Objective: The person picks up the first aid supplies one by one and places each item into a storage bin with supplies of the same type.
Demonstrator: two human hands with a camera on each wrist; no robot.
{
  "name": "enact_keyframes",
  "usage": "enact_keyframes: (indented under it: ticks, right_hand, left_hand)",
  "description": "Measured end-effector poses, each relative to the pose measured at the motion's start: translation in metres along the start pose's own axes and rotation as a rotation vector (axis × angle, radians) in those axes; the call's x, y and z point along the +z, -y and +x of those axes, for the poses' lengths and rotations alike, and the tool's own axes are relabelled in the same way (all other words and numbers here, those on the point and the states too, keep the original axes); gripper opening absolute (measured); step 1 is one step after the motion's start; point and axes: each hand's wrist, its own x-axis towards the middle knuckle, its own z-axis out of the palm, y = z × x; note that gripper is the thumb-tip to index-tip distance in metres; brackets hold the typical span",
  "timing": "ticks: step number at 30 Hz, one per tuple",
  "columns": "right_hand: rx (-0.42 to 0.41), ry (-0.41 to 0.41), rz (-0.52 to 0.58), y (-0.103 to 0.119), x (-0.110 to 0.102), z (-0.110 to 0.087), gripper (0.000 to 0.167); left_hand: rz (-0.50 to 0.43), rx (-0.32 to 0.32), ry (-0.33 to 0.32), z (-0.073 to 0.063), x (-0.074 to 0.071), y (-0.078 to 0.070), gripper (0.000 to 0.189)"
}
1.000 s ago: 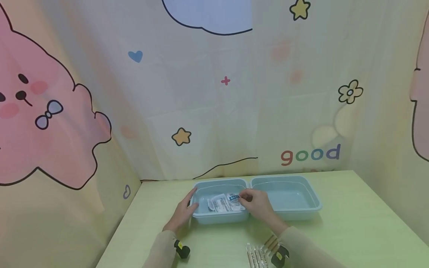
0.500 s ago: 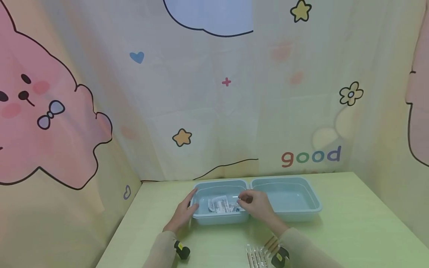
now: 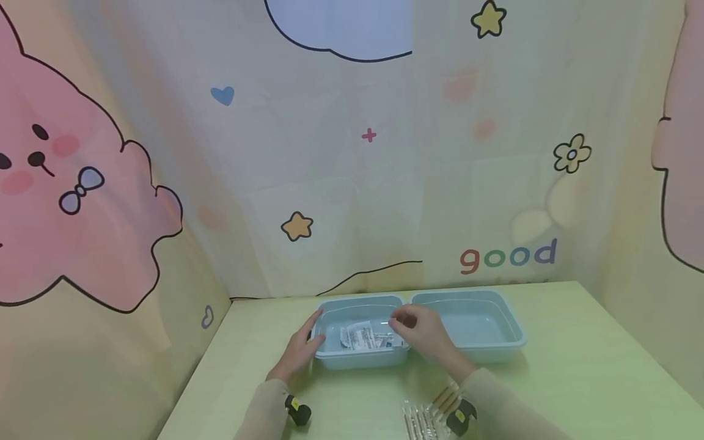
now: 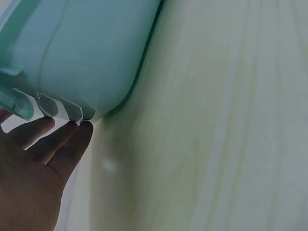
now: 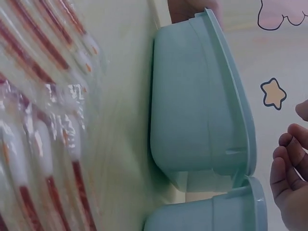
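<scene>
My left hand [image 3: 299, 349] grips the left end of the left pale blue plastic basin [image 3: 360, 359]. Its thumb lies on the rim, and in the left wrist view the fingertips [image 4: 84, 126] touch the outer wall. Inside that basin lie small white printed packets [image 3: 360, 336], partly overlapping. Above the basin's right end hovers my right hand [image 3: 423, 330], fingers loosely bent. In the right wrist view, its thumb [image 5: 303, 110] stands apart from the fingers, and I see nothing between them.
A second pale blue basin [image 3: 467, 353] stands beside the first on the right, their rims almost meeting. Several clear-wrapped sticks with white tips [image 3: 420, 421] lie near the table's front edge, partly under the right wrist. A patterned curtain [image 3: 352, 183] rises behind the table [image 3: 577, 366].
A second ago my right hand pinched a blue-and-white packet, which it let go into the left basin. It has since risen slightly. My left hand has stayed on the rim.
</scene>
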Motion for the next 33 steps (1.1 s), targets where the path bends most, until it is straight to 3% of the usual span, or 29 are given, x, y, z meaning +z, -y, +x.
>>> enact_keyframes:
  ticks: [10,17,22,24,29,33]
  right_hand:
    - [-0.064,-0.024,-0.045,-0.007,-0.013,0.008,0.016]
    - [-0.054,-0.056,-0.062,-0.010,-0.028,0.014,0.024]
    - [-0.097,-0.091,-0.072,-0.013,-0.039,0.017,0.029]
    - [-0.113,-0.107,-0.067,-0.014,-0.044,0.018,0.029]
    - [-0.144,-0.146,-0.074,-0.018,-0.059,0.017,0.032]
    - [-0.145,-0.161,-0.098,-0.021,-0.071,0.014,0.036]
  left_hand:
    - [0.005,-0.013,0.013,0.001,0.000,-0.001,0.061]
    - [-0.015,-0.011,0.020,0.001,-0.001,0.003,0.059]
    - [-0.054,0.015,-0.010,-0.002,-0.004,0.001,0.060]
    - [-0.065,0.059,-0.044,-0.002,-0.005,0.000,0.060]
    - [-0.048,0.242,-0.171,-0.002,-0.012,-0.006,0.056]
    - [-0.037,0.364,-0.247,-0.009,-0.019,-0.032,0.050]
